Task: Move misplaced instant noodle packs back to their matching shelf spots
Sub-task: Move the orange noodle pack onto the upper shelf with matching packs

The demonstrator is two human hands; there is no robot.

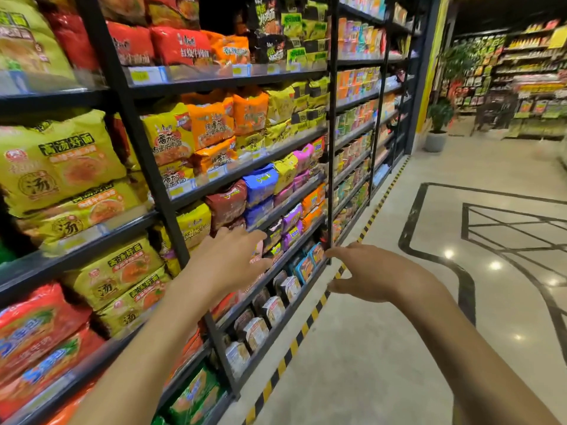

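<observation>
Both empty hands, left hand (233, 259) and right hand (372, 271), are held open-fingered before the noodle packs (228, 207); lower packs are hidden by the left

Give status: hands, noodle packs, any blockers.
Left hand open, empty, reaching at the noodle packs on the shelf. Right hand open, empty, over the floor. No pack picked. Nothing in the way.

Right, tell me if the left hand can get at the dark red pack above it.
Probably yes. The left hand is open and empty, just below the dark red pack, which sits at the shelf front with nothing in between.
</observation>
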